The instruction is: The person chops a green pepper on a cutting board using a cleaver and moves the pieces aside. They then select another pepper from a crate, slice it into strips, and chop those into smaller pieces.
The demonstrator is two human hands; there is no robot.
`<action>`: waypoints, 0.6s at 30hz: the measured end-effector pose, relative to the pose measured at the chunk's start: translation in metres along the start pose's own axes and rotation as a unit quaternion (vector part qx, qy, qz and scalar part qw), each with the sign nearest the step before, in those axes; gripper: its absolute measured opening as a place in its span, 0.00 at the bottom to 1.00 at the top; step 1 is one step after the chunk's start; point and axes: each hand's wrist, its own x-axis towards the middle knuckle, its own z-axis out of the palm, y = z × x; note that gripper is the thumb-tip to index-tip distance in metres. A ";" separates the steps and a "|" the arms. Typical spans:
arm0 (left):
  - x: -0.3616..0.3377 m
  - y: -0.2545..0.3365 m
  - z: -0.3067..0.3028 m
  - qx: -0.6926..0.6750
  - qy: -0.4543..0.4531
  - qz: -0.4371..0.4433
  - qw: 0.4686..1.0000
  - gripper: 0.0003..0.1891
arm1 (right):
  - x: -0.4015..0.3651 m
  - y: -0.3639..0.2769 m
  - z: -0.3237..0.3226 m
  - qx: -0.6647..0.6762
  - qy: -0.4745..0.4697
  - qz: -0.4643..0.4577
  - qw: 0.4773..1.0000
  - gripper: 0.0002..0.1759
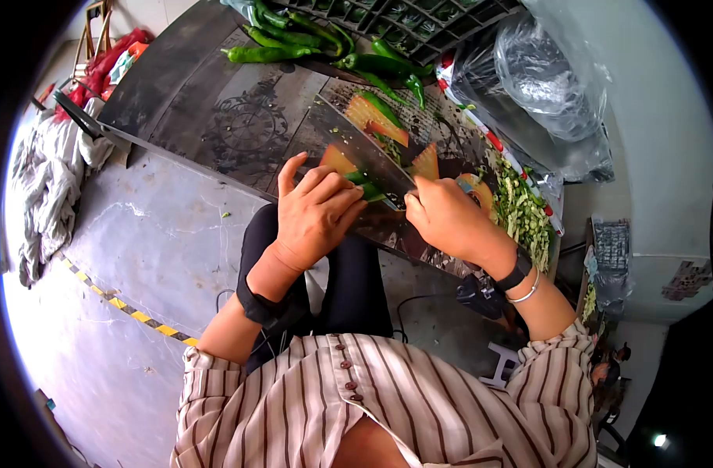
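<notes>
My right hand (450,214) is wrapped round the handle of a wide knife (360,148), whose blade points up and to the left. Beside the blade, my left hand (316,201) rests its fingertips on a green pepper (368,187), part of which shows past the fingers. Another green pepper (381,109) lies beyond the blade on the patterned board (438,129). Chopped green pieces (524,210) are heaped at the board's right side, and a few bits cling to the blade.
Whole green peppers (286,47) lie at the table's far side, near a black plastic crate (434,23). Clear plastic bags (548,74) are at the upper right. The dark table (185,101) ends in front of my knees. A grey cloth (56,179) hangs at the left.
</notes>
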 end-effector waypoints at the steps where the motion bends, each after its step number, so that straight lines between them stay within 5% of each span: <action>1: 0.000 0.001 0.000 0.000 0.000 0.005 1.000 0.08 | 0.000 0.000 0.000 0.009 0.002 0.002 1.000 0.13; 18: 0.001 0.003 -0.002 0.008 -0.014 0.012 1.000 0.09 | -0.001 0.004 0.009 -0.015 0.038 -0.034 0.999 0.11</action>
